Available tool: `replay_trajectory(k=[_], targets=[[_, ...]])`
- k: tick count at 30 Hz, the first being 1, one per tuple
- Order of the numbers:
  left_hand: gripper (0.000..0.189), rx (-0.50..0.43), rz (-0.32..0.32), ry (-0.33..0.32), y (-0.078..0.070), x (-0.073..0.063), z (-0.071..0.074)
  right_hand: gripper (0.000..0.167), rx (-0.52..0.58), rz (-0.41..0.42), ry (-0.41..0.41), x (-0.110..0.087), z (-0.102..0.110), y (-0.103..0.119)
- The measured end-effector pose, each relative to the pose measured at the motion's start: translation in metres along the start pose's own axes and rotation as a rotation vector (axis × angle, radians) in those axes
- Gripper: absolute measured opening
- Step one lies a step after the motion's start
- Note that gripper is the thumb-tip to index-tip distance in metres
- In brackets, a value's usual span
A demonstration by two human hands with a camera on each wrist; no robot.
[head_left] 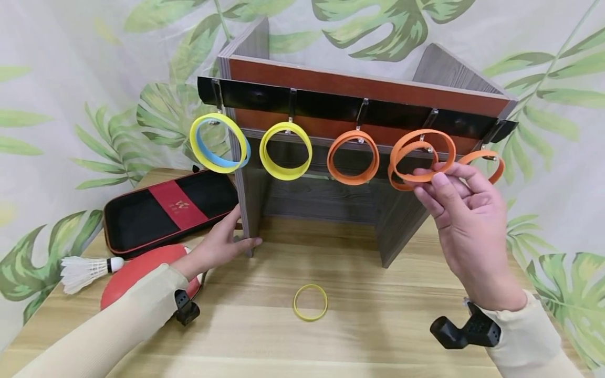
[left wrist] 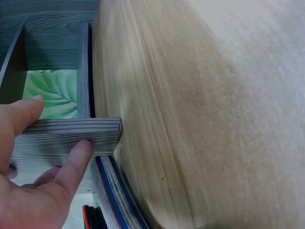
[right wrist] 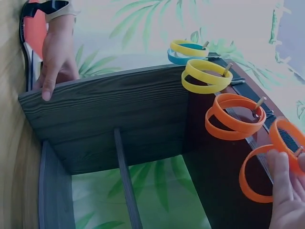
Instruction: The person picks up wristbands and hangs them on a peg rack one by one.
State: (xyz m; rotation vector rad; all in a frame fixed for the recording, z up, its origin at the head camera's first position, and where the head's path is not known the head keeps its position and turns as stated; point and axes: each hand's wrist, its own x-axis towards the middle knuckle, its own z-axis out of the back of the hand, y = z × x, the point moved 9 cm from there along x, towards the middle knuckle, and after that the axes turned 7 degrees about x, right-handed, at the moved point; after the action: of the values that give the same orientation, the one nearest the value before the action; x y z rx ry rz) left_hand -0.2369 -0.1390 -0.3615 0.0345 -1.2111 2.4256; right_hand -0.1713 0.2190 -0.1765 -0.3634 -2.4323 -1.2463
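Observation:
My right hand (head_left: 472, 220) pinches an orange wristband (head_left: 452, 149) between thumb and fingers, up at the fourth hook of a black hook rail (head_left: 326, 107). Behind it another orange wristband (head_left: 400, 186) hangs from that hook. In the left wrist view, my left hand (left wrist: 35, 191) grips the edge of the grey wooden stand's side panel (left wrist: 66, 138), low near the tabletop. Further bands hang along the rail: yellow with blue (head_left: 196, 149) on the first hook, yellow (head_left: 285, 174) on the second, orange (head_left: 352, 180) on the third, and orange (head_left: 498, 170) on the fifth.
A thin yellow wristband (head_left: 310, 318) lies on the wooden table (head_left: 359, 336) before the stand. At the left are a black and red zip case (head_left: 142, 215), a shuttlecock (head_left: 82, 270) and a red paddle (head_left: 127, 278), partly under my left arm.

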Motion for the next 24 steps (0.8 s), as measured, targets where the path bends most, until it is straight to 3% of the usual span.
replay_trajectory(k=[4, 17, 21, 24], targets=[[0.095, 0.005, -0.013, -0.006, -0.001, 0.002, 0.0, 0.008, -0.073, -0.023, -0.051, -0.004, 0.003, -0.005], [0.097, 0.001, -0.014, -0.009, 0.0, 0.002, 0.0, 0.014, -0.263, -0.147, 0.017, -0.018, 0.002, -0.035], [0.096, 0.018, -0.007, -0.01, 0.002, 0.002, 0.0, 0.015, -0.346, -0.226, 0.075, -0.027, 0.005, -0.06], [0.095, 0.029, -0.006, -0.011, 0.003, 0.002, 0.0, 0.018, -0.467, -0.322, 0.181, -0.036, 0.007, -0.089]])
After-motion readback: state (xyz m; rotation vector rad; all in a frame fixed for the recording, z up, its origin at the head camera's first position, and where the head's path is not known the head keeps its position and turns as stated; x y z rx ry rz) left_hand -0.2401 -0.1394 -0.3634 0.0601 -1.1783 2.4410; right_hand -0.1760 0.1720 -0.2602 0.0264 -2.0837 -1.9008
